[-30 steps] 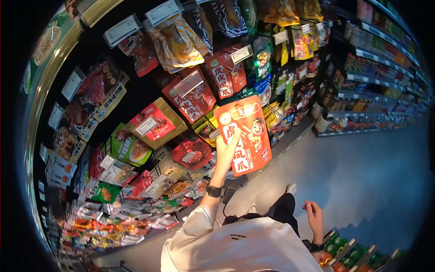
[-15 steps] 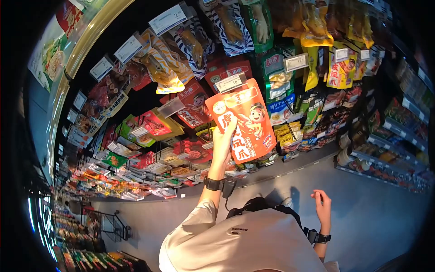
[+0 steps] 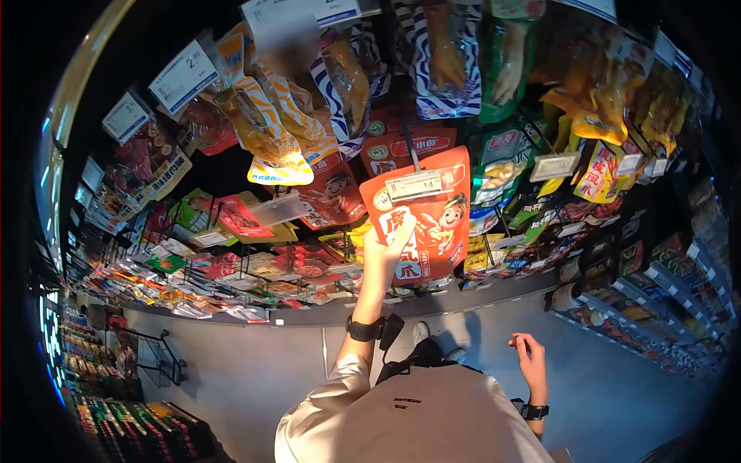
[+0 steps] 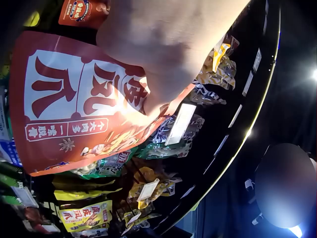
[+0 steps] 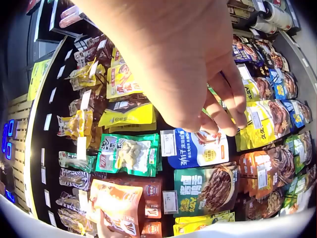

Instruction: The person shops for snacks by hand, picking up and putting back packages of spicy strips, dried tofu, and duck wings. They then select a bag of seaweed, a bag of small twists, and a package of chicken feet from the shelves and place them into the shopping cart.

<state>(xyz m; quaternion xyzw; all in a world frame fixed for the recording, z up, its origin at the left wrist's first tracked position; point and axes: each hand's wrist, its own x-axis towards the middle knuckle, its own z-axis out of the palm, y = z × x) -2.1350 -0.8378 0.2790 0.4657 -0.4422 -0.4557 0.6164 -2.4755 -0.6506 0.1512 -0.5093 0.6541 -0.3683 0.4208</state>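
My left hand (image 3: 382, 251) grips a red snack pouch (image 3: 444, 224) by its left side, thumb across the printed front and the other fingers hidden behind. The pouch hangs upright before the rack. A hook's price tag (image 3: 421, 185) lies over the upper part of its front. In the left wrist view the pouch (image 4: 64, 124) spreads below the hand (image 4: 163, 54), its large characters turned sideways. Lowered at my side over the floor, my right hand (image 3: 530, 363) holds nothing, its fingers loosely bent. Similar red pouches (image 3: 333, 193) hang behind and to the left.
Striped packs (image 3: 266, 135) hang above left, and a green pouch (image 3: 502, 158) hangs right of the held one. Price tags (image 3: 185, 73) jut out on hooks. Another shelf (image 3: 656, 285) stands at the right. A cart (image 3: 158, 359) is on the floor at left.
The head view has swung and moved closer to the rack. My left hand has brought the pouch up to the hook, where the tag now overlaps its front. The right hand stays lowered.
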